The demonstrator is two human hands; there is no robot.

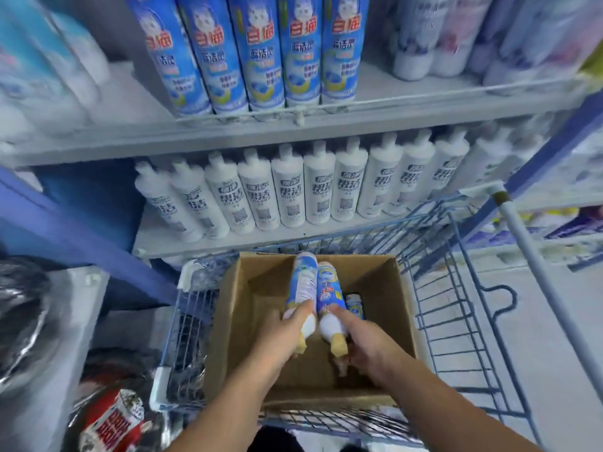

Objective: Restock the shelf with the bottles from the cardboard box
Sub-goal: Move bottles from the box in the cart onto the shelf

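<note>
An open cardboard box (385, 288) sits in a blue wire cart. My left hand (280, 334) grips a blue-and-white bottle (303, 282) with a yellow cap, held over the box with its cap toward me. My right hand (362, 344) grips a second, similar bottle (329, 298) right beside the first. A third bottle (355, 306) lies deeper in the box, mostly hidden. On the upper shelf (391, 115) stands a row of matching blue bottles (264, 60).
The blue wire cart (456, 288) stands against the shelving, its handle bar (535, 256) at the right. White bottles (319, 187) fill the lower shelf. Bagged goods and a red-and-white package (114, 422) lie at the lower left.
</note>
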